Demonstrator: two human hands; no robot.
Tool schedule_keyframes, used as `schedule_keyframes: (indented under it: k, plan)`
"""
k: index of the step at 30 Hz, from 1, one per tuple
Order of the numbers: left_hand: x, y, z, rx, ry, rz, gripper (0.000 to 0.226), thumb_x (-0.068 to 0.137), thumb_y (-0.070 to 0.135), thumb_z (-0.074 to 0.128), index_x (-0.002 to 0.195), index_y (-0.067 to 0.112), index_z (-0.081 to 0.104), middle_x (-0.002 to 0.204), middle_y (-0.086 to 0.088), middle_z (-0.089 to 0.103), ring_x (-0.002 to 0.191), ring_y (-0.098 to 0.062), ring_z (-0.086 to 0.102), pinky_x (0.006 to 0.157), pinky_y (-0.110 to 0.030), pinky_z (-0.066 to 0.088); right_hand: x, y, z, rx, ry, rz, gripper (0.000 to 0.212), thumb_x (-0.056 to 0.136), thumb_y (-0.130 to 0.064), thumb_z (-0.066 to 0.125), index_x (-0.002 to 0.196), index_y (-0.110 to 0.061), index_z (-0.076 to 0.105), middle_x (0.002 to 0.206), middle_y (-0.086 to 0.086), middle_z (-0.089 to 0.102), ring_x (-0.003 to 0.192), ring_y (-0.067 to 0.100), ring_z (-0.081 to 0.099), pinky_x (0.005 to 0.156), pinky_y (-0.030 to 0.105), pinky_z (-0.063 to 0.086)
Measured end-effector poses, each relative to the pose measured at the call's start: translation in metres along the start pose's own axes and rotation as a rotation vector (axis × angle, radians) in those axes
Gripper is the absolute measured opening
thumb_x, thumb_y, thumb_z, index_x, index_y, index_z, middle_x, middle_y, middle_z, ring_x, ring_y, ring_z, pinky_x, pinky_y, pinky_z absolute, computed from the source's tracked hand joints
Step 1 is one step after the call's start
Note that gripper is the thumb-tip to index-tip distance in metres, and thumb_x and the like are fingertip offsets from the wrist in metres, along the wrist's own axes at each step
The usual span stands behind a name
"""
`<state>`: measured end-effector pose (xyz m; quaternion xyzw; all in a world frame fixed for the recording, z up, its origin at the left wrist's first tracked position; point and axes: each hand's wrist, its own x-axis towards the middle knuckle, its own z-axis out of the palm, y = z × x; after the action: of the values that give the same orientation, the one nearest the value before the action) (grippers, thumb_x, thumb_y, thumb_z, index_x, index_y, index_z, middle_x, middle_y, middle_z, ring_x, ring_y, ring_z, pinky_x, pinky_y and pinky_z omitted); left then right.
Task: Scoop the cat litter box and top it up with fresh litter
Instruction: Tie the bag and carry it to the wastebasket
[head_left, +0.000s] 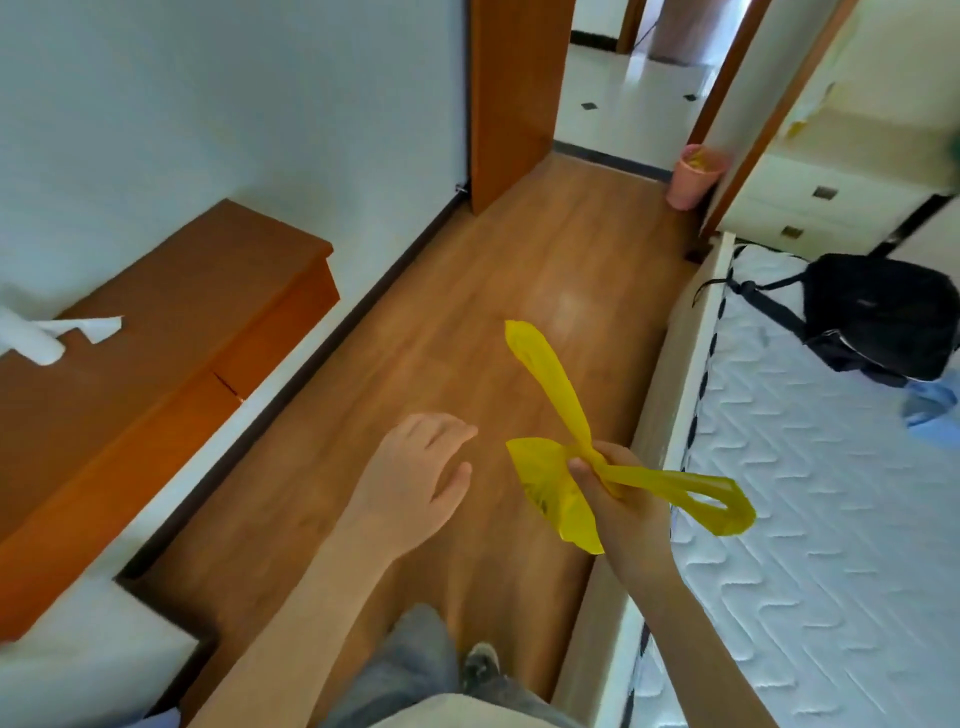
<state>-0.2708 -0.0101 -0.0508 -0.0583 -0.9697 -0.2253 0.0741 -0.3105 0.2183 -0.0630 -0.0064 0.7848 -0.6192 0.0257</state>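
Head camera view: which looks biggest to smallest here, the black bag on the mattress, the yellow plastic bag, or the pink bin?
1. Black bag
2. Yellow plastic bag, bunched in the right hand, near the camera, so unsure against the first
3. Pink bin, far off

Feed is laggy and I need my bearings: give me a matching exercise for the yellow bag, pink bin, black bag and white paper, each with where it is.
Things:
1. yellow plastic bag
2. pink waste bin
3. black bag
4. white paper

Places:
A. on the brown cabinet at left
B. held in the right hand
C. on the mattress
D. on the floor by the doorway

Pairs: 1-B, 2-D, 3-C, 4-A. The left hand holds nothing.
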Motion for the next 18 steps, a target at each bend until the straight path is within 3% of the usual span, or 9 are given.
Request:
schedule_keyframes:
  k: [2, 5, 7, 11, 13, 16, 18]
  plan:
    - [0.034, -0.011, 0.009, -0.025, -0.005, 0.050, 0.038, 0.091, 0.033, 0.046, 0.122, 0.017, 0.061, 0.117, 0.001, 0.061, 0.111, -0.014, 0.052, 0.093, -0.031, 0.048, 0.030, 0.007, 0.004, -0.025, 0.029, -0.005, 0.015, 0.087, -0.018, 0.069, 0.088, -0.032, 0.062, 0.086, -0.001, 0.068, 0.077, -0.002, 0.062, 0.068, 0.008, 0.045]
    - [0.089, -0.039, 0.024, -0.036, -0.012, 0.106, 0.038, 0.090, 0.032, 0.045, 0.121, 0.015, 0.061, 0.115, 0.000, 0.061, 0.109, -0.017, 0.053, 0.090, -0.035, 0.048, 0.084, 0.016, 0.014, -0.055, 0.074, 0.033, 0.012, 0.086, -0.021, 0.070, 0.089, -0.031, 0.063, 0.087, -0.003, 0.069, 0.081, 0.003, 0.064, 0.072, 0.012, 0.047]
    - [0.132, -0.062, 0.031, -0.039, -0.001, 0.123, 0.038, 0.090, 0.032, 0.045, 0.121, 0.015, 0.061, 0.116, -0.001, 0.061, 0.108, -0.019, 0.054, 0.087, -0.039, 0.050, 0.125, 0.021, 0.024, -0.049, 0.094, 0.051, 0.011, 0.083, -0.035, 0.071, 0.088, -0.028, 0.064, 0.084, -0.004, 0.069, 0.080, 0.007, 0.065, 0.072, 0.015, 0.048]
    - [0.232, -0.104, 0.036, 0.003, -0.019, 0.213, 0.040, 0.090, 0.032, 0.046, 0.121, 0.013, 0.062, 0.119, -0.004, 0.061, 0.111, -0.023, 0.055, 0.090, -0.040, 0.049, 0.215, 0.008, 0.042, -0.064, 0.150, 0.123, 0.031, 0.077, -0.061, 0.065, 0.081, -0.030, 0.063, 0.078, -0.011, 0.066, 0.074, 0.006, 0.062, 0.069, 0.015, 0.047]
    - [0.286, -0.119, 0.035, 0.033, -0.060, 0.272, 0.041, 0.090, 0.033, 0.046, 0.124, 0.015, 0.060, 0.123, -0.003, 0.059, 0.115, -0.022, 0.052, 0.095, -0.040, 0.047, 0.258, -0.006, 0.047, -0.070, 0.144, 0.225, 0.025, 0.083, -0.052, 0.063, 0.079, -0.028, 0.060, 0.074, -0.013, 0.060, 0.069, 0.005, 0.057, 0.063, 0.012, 0.044]
    - [0.361, -0.132, 0.031, 0.074, -0.111, 0.362, 0.041, 0.091, 0.034, 0.044, 0.126, 0.018, 0.058, 0.128, -0.002, 0.056, 0.121, -0.021, 0.048, 0.100, -0.038, 0.044, 0.324, -0.020, 0.047, -0.108, 0.284, 0.088, 0.038, 0.078, -0.052, 0.064, 0.095, -0.018, 0.066, 0.089, -0.003, 0.067, 0.086, 0.000, 0.063, 0.078, 0.015, 0.047]
    - [0.410, -0.136, 0.029, 0.083, -0.136, 0.407, 0.041, 0.092, 0.034, 0.043, 0.126, 0.018, 0.057, 0.130, -0.002, 0.055, 0.122, -0.022, 0.048, 0.102, -0.039, 0.043, 0.365, -0.030, 0.045, -0.123, 0.317, 0.092, 0.032, 0.083, -0.041, 0.070, 0.093, -0.011, 0.066, 0.084, -0.003, 0.066, 0.078, -0.004, 0.062, 0.071, 0.016, 0.045]
